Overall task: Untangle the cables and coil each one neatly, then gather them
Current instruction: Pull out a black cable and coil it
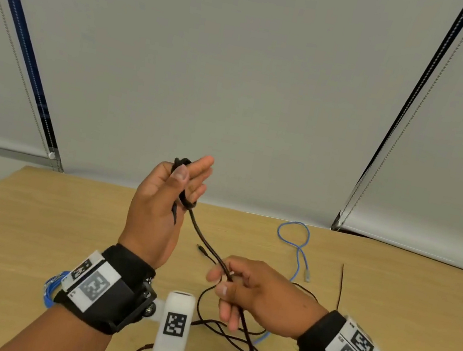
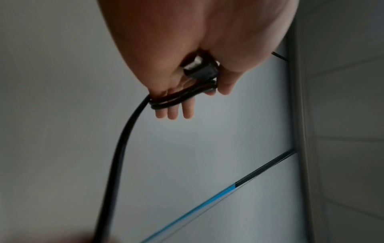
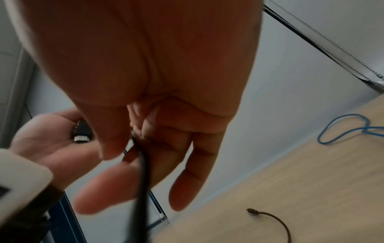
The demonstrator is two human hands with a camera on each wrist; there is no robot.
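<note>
My left hand (image 1: 190, 175) is raised above the table with its fingers straight. A black cable (image 1: 203, 241) is wound in a few turns (image 2: 176, 98) round those fingers. The thumb pins the cable's plug (image 2: 199, 69) against the palm. From the coil the cable runs down and right to my right hand (image 1: 219, 281), which pinches it between thumb and forefinger. In the right wrist view the cable (image 3: 143, 172) passes blurred under the palm, and the plug (image 3: 82, 133) shows in the left hand behind it.
Thin dark cables (image 1: 227, 332) lie tangled on the wooden table (image 1: 61, 222) under my right hand, one ending in a small plug (image 1: 202, 250). A loose blue cable (image 1: 299, 249) loops at the far right. A coiled blue cable (image 1: 51, 290) lies by my left wrist.
</note>
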